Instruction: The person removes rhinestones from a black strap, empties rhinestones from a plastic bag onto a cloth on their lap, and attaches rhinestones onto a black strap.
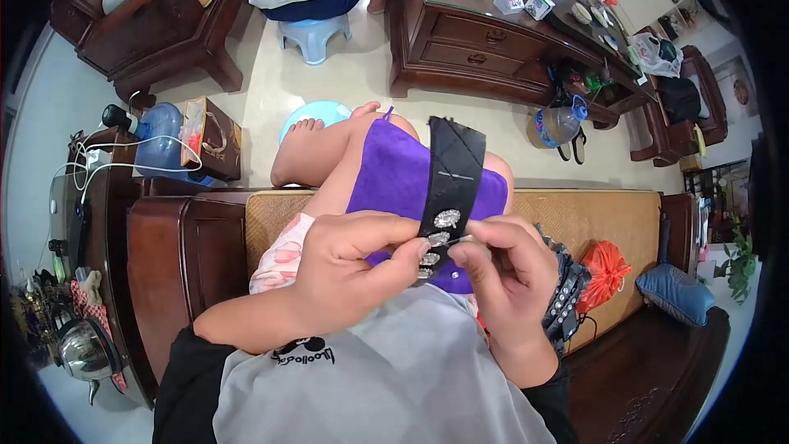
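Pinching a black strap [456, 160] near the lower edge of the purple cloth [393, 166], left fingers [401, 268] face right fingers [503, 238], whose grasp is unclear.

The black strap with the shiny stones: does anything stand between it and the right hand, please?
Nothing visible does. The right hand is close beside the black strap, near the shiny stones, while the left hand pinches the opposite edge. The purple cloth lies beneath, not between.

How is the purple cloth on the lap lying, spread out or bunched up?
Spread out: the purple cloth lies broad, showing on either side of the black strip. Its part behind the strip is hidden.
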Demonstrator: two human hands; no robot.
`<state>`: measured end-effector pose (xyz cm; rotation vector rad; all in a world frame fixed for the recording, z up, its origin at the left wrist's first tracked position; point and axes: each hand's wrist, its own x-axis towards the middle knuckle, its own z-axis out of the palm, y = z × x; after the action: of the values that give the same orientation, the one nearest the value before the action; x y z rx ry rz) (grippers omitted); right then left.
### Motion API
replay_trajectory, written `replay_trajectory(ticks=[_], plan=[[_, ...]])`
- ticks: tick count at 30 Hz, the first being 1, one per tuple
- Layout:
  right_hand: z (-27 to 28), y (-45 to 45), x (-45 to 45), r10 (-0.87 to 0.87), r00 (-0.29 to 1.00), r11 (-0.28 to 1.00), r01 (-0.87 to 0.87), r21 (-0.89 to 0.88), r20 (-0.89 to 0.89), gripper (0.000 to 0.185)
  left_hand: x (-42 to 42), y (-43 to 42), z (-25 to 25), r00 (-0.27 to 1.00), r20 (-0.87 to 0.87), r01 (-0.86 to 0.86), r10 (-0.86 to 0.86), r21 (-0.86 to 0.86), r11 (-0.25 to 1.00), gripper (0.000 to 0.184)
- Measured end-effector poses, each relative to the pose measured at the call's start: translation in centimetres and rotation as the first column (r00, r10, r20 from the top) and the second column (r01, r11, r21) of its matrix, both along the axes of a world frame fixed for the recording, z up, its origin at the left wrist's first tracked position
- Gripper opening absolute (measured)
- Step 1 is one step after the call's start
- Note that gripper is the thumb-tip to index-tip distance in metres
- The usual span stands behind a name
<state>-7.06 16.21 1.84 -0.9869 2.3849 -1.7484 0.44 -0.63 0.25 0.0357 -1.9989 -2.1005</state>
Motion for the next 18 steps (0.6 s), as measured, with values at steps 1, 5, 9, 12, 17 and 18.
replay_trajectory(ticks=[1, 5, 9, 12, 17, 18], plan=[[0.1, -0.1, 0.2, 0.0, 1.0, 1.0, 0.0, 0.0, -0.001, 0.02, -0.1, 0.0, 0.0, 1.0, -0.001, 0.0, 0.0, 0.0, 1.0, 0.014], [0.9, -0.5, 1.3, -0.019, 0.978, 0.997, 0.035, -0.074, 0.209, 0.018, -0.5, 0.4, 0.0, 0.957, -0.264, -0.197, 0.122, -0.281, 0.939, 0.02], [0.8, -0.7, 1.6, 0.021, 0.937, 0.991, 0.027, -0.131, 0.35, 0.016, -0.7, 0.7, 0.2, 0.936, -0.321, -0.253, 0.145, -0.328, 0.91, 0.025], [0.9, -0.8, 1.8, 0.034, 0.907, 0.987, 0.034, -0.154, 0.421, 0.016, -0.6, 0.7, 0.3, 0.928, -0.341, -0.276, 0.153, -0.35, 0.895, 0.027], [1.2, -1.1, 2.0, 0.018, 0.867, 0.984, 0.072, -0.16, 0.498, 0.015, -0.6, 0.8, 0.2, 0.925, -0.348, -0.285, 0.151, -0.374, 0.883, 0.029], [1.2, -1.1, 2.0, 0.01, 0.868, 0.985, 0.079, -0.156, 0.497, 0.015, -0.6, 0.8, 0.1, 0.922, -0.354, -0.29, 0.154, -0.371, 0.882, 0.029]])
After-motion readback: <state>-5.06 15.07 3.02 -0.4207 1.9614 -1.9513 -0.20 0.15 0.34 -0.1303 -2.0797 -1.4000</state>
